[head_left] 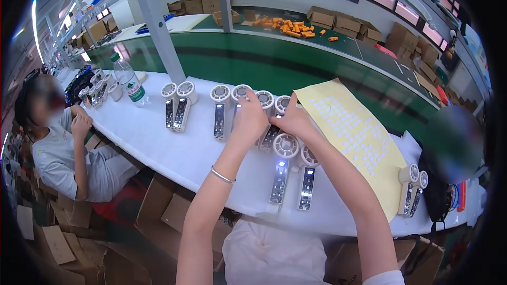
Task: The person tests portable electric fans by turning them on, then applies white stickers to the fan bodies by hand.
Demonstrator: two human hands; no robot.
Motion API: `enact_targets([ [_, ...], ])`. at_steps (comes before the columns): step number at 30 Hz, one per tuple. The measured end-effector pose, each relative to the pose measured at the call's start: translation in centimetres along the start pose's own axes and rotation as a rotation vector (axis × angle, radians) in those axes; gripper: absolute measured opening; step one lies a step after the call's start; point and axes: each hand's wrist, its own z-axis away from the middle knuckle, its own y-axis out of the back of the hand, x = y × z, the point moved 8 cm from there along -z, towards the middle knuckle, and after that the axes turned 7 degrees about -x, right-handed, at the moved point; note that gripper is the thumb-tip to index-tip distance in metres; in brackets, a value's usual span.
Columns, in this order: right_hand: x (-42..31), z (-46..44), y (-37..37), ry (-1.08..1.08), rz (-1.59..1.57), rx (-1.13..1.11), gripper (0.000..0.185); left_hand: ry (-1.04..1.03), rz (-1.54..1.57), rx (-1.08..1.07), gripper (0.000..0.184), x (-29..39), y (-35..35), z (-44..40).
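White handheld fans with round grille heads and open handles showing circuit boards stand in a row on the white table. My left hand point(251, 116) is closed around a fan point(240, 92) in this row, its index finger along the head; the fingertips are partly hidden. Beside it, my right hand point(293, 119) grips the rightmost fan point(282, 103) of the row between thumb and fingers. An untouched fan point(219, 111) lies left of my hands. Nearer me lie a fan with a lit board point(279, 179) and another fan point(306, 187), its head partly behind my right forearm.
A yellow sheet point(346, 121) of white round stickers lies at right. Further fans point(178, 105) and a water bottle point(129, 82) are leftward. Beyond runs a green conveyor point(227, 55), with orange cylinders point(288, 26) behind it. A person point(79, 148) sits at left; another blurred head is at right.
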Motion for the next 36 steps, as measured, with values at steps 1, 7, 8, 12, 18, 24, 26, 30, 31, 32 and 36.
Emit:
enact_targets([
  [1, 0.6, -0.2, 0.0, -0.014, -0.077, -0.010, 0.109, 0.023, -0.059, -0.027, 0.073, -0.2, -0.4, -0.3],
  [7, 3.4, -2.2, -1.7, -0.049, -0.450, 0.028, 0.108, -0.023, 0.033, -0.018, 0.093, -1.1, -3.6, -1.3],
  [8, 3.7, -2.8, -2.6, -0.014, -0.712, 0.025, 0.103, 0.005, 0.054, -0.018, 0.094, -1.4, -4.0, -1.4],
  [12, 3.0, -1.7, -0.9, -0.114, -0.924, -0.122, 0.077, -0.039, 0.146, 0.100, 0.090, -0.7, -2.3, -0.3],
  [18, -2.4, 2.7, 7.4, 0.289, -1.234, -0.109, 0.056, -0.221, 0.607, 0.348, 0.086, 1.0, 4.5, 2.6],
  [24, -4.7, 10.0, 10.1, 0.400, -1.197, -0.183, 0.052, -0.266, 1.175, 0.293, 0.080, 1.8, 9.6, 9.0],
  [26, -5.3, 12.1, 9.6, 0.428, -1.173, -0.232, 0.052, -0.289, 1.267, 0.273, 0.072, 1.8, 10.1, 11.1],
  [30, -5.8, 15.2, 9.0, 0.493, -1.056, -0.194, 0.066, -0.228, 1.423, 0.216, 0.077, 1.1, 10.2, 14.0],
  [31, -6.3, 16.0, 9.0, 0.514, -1.018, -0.162, 0.069, -0.221, 1.418, 0.224, 0.076, 1.1, 10.4, 14.7],
  [32, -6.7, 17.0, 9.6, 0.615, -1.009, -0.020, 0.075, -0.214, 1.414, 0.232, 0.076, 1.3, 10.9, 15.6],
  [36, -6.3, 20.2, 11.4, 0.838, -0.961, 0.137, 0.079, -0.350, 1.425, 0.284, 0.078, 1.8, 12.7, 19.1],
])
